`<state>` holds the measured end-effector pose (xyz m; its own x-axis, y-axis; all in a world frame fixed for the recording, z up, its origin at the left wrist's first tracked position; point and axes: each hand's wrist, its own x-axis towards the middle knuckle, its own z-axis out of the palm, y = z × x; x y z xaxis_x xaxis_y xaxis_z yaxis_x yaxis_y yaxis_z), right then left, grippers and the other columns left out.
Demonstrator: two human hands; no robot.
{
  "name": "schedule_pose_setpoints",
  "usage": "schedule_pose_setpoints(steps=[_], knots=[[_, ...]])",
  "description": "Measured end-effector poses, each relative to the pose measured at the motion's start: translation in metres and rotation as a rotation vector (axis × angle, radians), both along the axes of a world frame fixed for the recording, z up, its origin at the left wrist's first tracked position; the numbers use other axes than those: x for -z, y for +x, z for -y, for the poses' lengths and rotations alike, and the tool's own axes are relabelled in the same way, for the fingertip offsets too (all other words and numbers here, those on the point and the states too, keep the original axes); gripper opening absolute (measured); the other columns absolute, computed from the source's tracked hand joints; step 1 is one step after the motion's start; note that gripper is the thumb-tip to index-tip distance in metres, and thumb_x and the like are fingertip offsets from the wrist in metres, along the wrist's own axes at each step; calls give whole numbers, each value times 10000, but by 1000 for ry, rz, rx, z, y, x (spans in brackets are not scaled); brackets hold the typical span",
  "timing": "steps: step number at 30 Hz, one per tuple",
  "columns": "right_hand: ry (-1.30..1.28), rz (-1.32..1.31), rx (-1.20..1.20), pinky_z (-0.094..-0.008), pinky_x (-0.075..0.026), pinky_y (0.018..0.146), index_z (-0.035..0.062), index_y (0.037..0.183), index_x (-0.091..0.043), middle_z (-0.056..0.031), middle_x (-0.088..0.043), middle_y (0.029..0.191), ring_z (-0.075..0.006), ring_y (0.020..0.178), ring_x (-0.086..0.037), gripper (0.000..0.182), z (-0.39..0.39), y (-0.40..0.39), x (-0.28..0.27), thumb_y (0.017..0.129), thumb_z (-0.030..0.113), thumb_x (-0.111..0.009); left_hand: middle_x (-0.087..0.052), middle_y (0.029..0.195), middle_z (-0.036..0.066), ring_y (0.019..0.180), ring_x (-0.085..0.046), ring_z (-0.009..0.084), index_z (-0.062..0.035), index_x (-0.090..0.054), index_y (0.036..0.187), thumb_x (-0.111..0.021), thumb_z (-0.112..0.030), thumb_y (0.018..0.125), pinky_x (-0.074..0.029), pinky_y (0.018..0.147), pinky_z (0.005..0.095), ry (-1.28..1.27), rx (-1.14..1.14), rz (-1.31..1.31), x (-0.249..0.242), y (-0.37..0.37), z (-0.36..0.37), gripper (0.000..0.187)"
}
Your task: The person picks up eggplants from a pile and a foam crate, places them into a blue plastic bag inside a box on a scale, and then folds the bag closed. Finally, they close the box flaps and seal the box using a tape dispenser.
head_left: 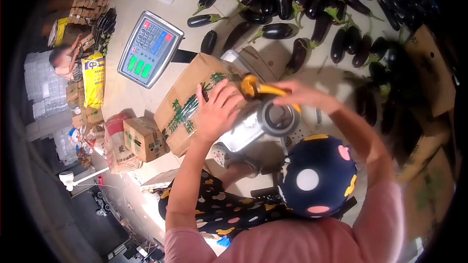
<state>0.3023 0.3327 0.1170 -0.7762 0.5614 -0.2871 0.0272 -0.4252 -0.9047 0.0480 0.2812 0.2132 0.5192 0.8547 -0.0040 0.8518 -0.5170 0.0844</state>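
Observation:
A cardboard box [183, 100] with green print stands tilted in front of me, clear tape shining on its side. My left hand [219, 107] lies on the box with its fingers spread. In my right hand [304, 95] is a yellow tape dispenser [265, 89], its fingers wrapped round the handle. The dispenser carries a wide roll of tape [280, 117] and is close beside the box's right edge. Behind the box, part of a metal scale platform [239, 61] shows. The scale's display [150, 48], with keys and green windows, stands beyond the box.
Many eggplants [285, 0] lie across the tiled floor at the back. Flattened cardboard [434, 73] leans at the right. A smaller box [144, 139] and sacks [117, 141] stand at the left, near a yellow bag [93, 80]. Another person [64, 62] is further off at the left.

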Motion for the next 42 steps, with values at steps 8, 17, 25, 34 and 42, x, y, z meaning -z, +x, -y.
schedule_pose_setpoints(steps=[8,17,25,34,42], knots=[[-149,-199,235,-234,-352,953,-14,1368,-337,-53,-437,1335,-91,1145,-437,670,97,-19,8,810,143,-672,-505,1239,73,1254,-386,237,-110,-569,1142,-616,-188,777,-203,1078,472,-224,-95,343,-22,-9,-10,376],[81,-75,399,-231,-375,940,42,1332,-428,-86,-537,1254,-90,1095,-502,608,92,-37,18,786,144,-677,-584,1099,119,1065,-521,217,25,-576,1107,-525,-180,891,-379,943,321,23,-869,528,28,-228,27,302],[81,-72,367,-221,-389,914,34,1341,-414,-57,-517,1251,-79,1069,-478,601,20,-69,17,809,132,-675,-453,1186,94,1097,-435,183,21,-386,1293,-579,-204,862,-374,912,294,-351,-1245,827,12,-198,123,523],[-146,-86,120,-229,-442,873,52,1236,-542,-37,-586,1136,-87,1001,-545,461,-66,-143,18,878,338,-597,-241,1409,221,1319,-191,399,-60,-275,1387,-736,-256,633,-183,1064,505,-200,-742,205,-23,-59,202,905],[-186,-117,123,-203,-456,808,27,1200,-565,-18,-612,1074,-64,927,-560,458,-64,-145,26,874,347,-606,-397,1363,123,1286,-303,390,-170,-525,1227,-736,-406,616,-171,1035,593,-96,-201,22,-8,-26,140,688]])
